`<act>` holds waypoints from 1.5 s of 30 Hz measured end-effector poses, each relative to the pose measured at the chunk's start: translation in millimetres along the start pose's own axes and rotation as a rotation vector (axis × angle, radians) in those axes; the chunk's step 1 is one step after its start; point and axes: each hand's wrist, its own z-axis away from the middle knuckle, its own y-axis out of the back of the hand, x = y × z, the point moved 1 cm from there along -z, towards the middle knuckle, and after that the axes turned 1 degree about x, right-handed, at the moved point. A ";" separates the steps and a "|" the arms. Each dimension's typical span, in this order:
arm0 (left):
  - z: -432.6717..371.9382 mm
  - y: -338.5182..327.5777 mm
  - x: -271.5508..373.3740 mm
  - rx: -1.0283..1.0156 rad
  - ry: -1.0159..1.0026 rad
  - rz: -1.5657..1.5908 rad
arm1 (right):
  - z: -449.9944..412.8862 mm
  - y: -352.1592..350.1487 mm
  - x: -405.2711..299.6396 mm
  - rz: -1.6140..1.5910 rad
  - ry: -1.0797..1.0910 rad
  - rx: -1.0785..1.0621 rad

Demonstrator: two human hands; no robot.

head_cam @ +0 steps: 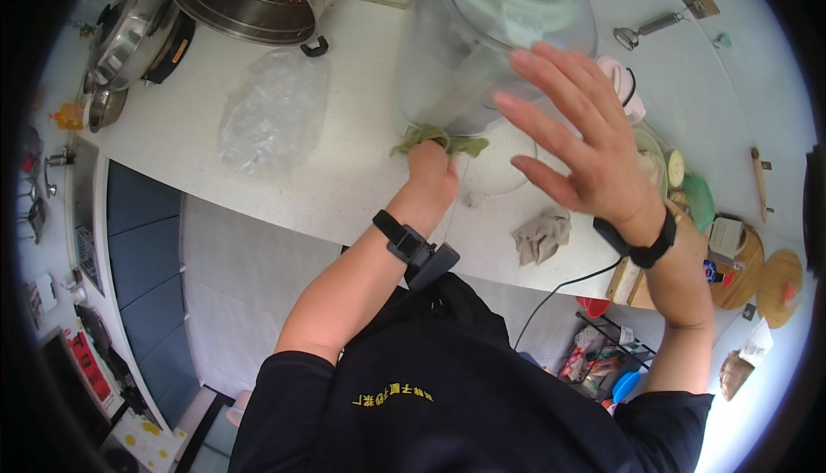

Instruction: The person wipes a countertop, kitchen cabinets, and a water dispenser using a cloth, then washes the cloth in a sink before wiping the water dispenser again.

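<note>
My left hand (431, 166) grips a crumpled olive-green cloth (470, 146) on the white countertop (361, 195). The cloth lies against the near foot of a large translucent plastic container (445, 85) with a pale green top. My right hand (587, 150) is raised with its fingers spread and holds nothing. It overlaps the container's right side in the view, and a gap to the container cannot be judged. Below this hand, a greyish-beige cloth (543, 235) lies rumpled on the counter. Each wrist wears a black strap.
Left of the container lie a clear plastic bag (274, 111) and a steel steamer pot (258, 14) on its side. A lidded steel pot (129, 40) stands farther left. A black cable (548, 295) hangs over the front edge. Wooden boards (745, 273) and a hanging peeler (648, 31) are right.
</note>
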 end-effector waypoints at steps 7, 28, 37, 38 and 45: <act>-30.7 -2.4 9.4 -0.827 -0.178 -0.843 | 86.6 -24.0 -25.8 -0.160 -0.387 0.233; 63.4 32.1 25.6 -0.381 0.196 -0.779 | 118.7 -212.0 -72.9 -1.705 -1.346 0.459; 155.3 -14.1 105.3 -0.543 -0.550 -1.098 | 109.1 -206.5 -2.3 -1.333 -1.569 1.283; 157.5 -21.4 117.8 -0.566 -0.803 -1.136 | 105.1 -214.1 4.5 -1.267 -1.537 1.255; 208.4 -125.4 157.9 -0.733 -1.787 -1.246 | 62.6 -251.9 -32.3 -0.858 -1.339 1.200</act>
